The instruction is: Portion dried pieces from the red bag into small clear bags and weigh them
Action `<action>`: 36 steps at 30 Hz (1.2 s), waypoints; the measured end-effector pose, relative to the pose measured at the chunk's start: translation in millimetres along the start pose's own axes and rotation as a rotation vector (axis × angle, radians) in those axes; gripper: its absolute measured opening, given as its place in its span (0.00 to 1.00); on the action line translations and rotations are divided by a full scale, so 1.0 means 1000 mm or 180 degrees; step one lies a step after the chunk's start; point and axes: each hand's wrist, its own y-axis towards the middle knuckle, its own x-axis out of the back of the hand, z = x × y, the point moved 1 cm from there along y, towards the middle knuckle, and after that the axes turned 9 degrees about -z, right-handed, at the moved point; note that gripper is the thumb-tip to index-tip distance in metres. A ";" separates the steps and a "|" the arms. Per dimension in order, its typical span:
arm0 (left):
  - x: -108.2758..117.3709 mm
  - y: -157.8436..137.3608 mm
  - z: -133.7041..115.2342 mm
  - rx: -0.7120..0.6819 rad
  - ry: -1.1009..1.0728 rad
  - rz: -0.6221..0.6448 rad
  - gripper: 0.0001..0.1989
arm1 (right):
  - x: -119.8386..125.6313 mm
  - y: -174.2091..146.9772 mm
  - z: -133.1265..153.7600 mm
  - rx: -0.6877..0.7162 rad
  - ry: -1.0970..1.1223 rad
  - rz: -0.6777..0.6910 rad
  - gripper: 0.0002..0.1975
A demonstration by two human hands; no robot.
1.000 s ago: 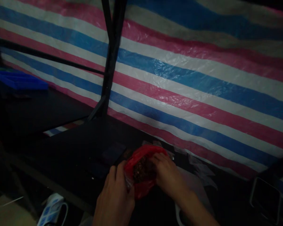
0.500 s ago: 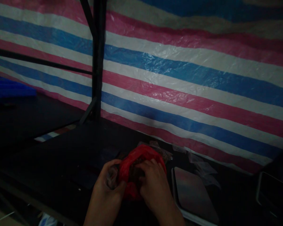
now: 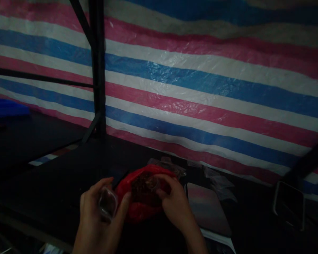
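Observation:
A red plastic bag lies open on a dark table, with dark brown bits inside it. My right hand reaches into the bag's mouth, its fingers pinched on a small clear scoop-like piece amid the brown bits. My left hand sits just left of the bag and holds a small clear plastic pouch open at its top. The scene is dim, and fine detail of the contents is hard to tell.
A flat scale with a shiny platform lies right of the bag. Crumpled clear plastic bags lie behind it. A striped red, white and blue tarp forms the back wall. A black metal post stands at left. A dark-framed object sits far right.
The view has shifted right and down. My left hand has moved off the red bag and now holds a clear pouch beside it. My right hand stays in the bag.

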 end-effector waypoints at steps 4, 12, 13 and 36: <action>-0.002 0.005 -0.018 -0.0052 -0.0265 0.0445 0.29 | 0.015 0.004 0.003 0.0008 0.0736 0.0104 0.24; -0.046 0.000 -0.053 0.0726 -0.1305 0.1702 0.19 | 0.038 0.002 0.025 0.0172 0.0967 -0.0172 0.24; -0.051 -0.004 -0.048 0.0727 -0.1347 0.1721 0.19 | 0.038 0.001 0.028 0.0264 0.0900 -0.0177 0.25; -0.023 -0.007 -0.026 0.1226 -0.0865 0.0420 0.30 | -0.003 -0.002 0.013 0.0482 -0.1123 0.0171 0.27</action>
